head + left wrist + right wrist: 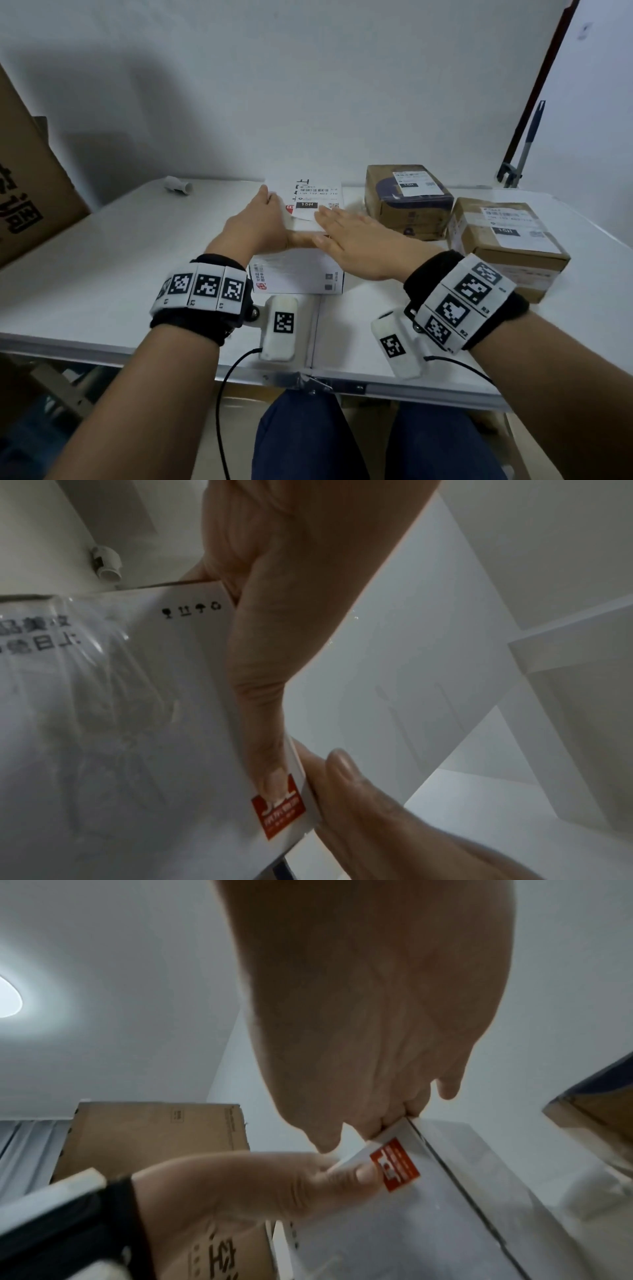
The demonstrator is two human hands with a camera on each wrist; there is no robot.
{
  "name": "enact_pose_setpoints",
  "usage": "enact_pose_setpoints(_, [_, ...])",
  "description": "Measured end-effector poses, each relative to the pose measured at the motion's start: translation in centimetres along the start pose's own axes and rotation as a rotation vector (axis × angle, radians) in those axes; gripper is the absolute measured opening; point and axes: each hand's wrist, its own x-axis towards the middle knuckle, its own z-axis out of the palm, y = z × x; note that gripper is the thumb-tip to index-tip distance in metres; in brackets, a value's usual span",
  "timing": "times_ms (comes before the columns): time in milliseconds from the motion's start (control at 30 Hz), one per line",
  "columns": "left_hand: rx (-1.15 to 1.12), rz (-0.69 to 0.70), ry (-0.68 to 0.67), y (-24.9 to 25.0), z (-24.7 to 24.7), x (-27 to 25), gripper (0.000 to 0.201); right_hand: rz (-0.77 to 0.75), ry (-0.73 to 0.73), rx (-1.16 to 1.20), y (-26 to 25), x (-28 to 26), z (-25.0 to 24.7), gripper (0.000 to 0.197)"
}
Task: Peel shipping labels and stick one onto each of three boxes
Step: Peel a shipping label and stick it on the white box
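Note:
A white box (301,274) lies in the middle of the table, and a shipping label (317,197) lies on its top. My left hand (257,222) grips the box's left edge. Its thumb (260,696) runs along the box's side to a red logo. My right hand (356,240) lies flat on the top, with straight fingers pressing on the label's near part. In the right wrist view its fingertips (394,1118) touch the box's corner (394,1231). Two brown boxes (404,205) (507,246) at the right each carry a label.
A big cardboard carton (27,178) leans at the far left. A small white tube (178,185) lies at the back left of the white table (102,274). A pole (527,144) stands by the wall at the right. The table's front edge is close to my wrists.

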Motion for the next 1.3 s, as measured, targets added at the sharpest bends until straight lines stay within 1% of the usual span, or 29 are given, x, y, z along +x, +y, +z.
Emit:
enact_pose_setpoints(67, [-0.012, -0.021, 0.025, 0.9, 0.3, 0.2, 0.154, 0.004, -0.023, 0.03, 0.8, -0.9, -1.0, 0.056])
enact_pose_setpoints(133, [-0.017, -0.015, 0.02, 1.2, 0.5, 0.5, 0.148, 0.035, 0.02, 0.08, 1.5, -1.7, -2.3, 0.053])
enact_pose_setpoints(200, [-0.021, 0.028, 0.0, 0.8, 0.5, 0.9, 0.142, 0.095, 0.168, 0.168, 2.2, -1.8, -3.6, 0.056])
enact_pose_setpoints(267, [-0.028, 0.068, 0.0, 0.0, 0.4, 1.2, 0.132, 0.128, 0.325, 0.283, 2.5, -0.6, -4.6, 0.059])
enact_pose_setpoints(300, [-0.02, 0.085, 0.008, -0.3, 0.2, 1.3, 0.127, 0.133, 0.359, 0.314, 2.5, 0.3, -5.0, 0.06])
enact_pose_setpoints(333, [0.001, 0.104, 0.019, -0.5, 0.1, 1.3, 0.122, 0.138, 0.348, 0.318, 2.4, 1.5, -5.2, 0.06])
enact_pose_setpoints(367, [0.025, 0.122, 0.029, -0.6, 0.0, 1.3, 0.119, 0.143, 0.3, 0.296, 2.2, 2.9, -5.2, 0.057])
enact_pose_setpoints(433, [0.037, 0.149, 0.038, -1.1, 0.0, 1.3, 0.117, 0.195, 0.183, 0.242, 1.9, 6.1, -4.4, 0.037])
enact_pose_setpoints(467, [0.027, 0.157, 0.044, -1.3, 0.2, 1.2, 0.117, 0.228, 0.174, 0.228, 2.0, 7.7, -3.7, 0.034])
enact_pose_setpoints(533, [0.009, 0.171, 0.05, -1.8, 0.5, 1.2, 0.117, 0.285, 0.159, 0.213, 2.3, 10.0, -2.7, 0.042])
enact_pose_setpoints(567, [0.008, 0.179, 0.053, -2.0, 0.7, 1.2, 0.117, 0.286, 0.154, 0.175, 2.6, 10.8, -2.2, 0.047])
enact_pose_setpoints(667, [0.012, 0.199, 0.065, -1.8, 0.8, 1.2, 0.115, 0.285, 0.069, 0.042, 2.8, 12.1, -1.5, 0.055])
enact_pose_setpoints(800, [-0.008, 0.19, 0.069, -1.8, 1.0, 1.3, 0.115, 0.24, 0.039, -0.027, 1.1, 12.7, -1.0, 0.059])
enact_pose_setpoints(933, [-0.019, 0.182, 0.069, -1.9, 1.1, 1.2, 0.116, 0.213, 0.039, -0.012, -0.3, 12.5, -0.6, 0.06])
enact_pose_setpoints(1167, [-0.003, 0.188, 0.058, -2.0, 1.1, 1.6, 0.117, 0.167, -0.009, 0.03, -0.9, 10.5, -0.6, 0.059])
enact_pose_setpoints(1300, [0.003, 0.193, 0.045, -2.1, 1.0, 1.5, 0.117, 0.13, -0.014, 0.011, -1.3, 9.2, -0.8, 0.058])
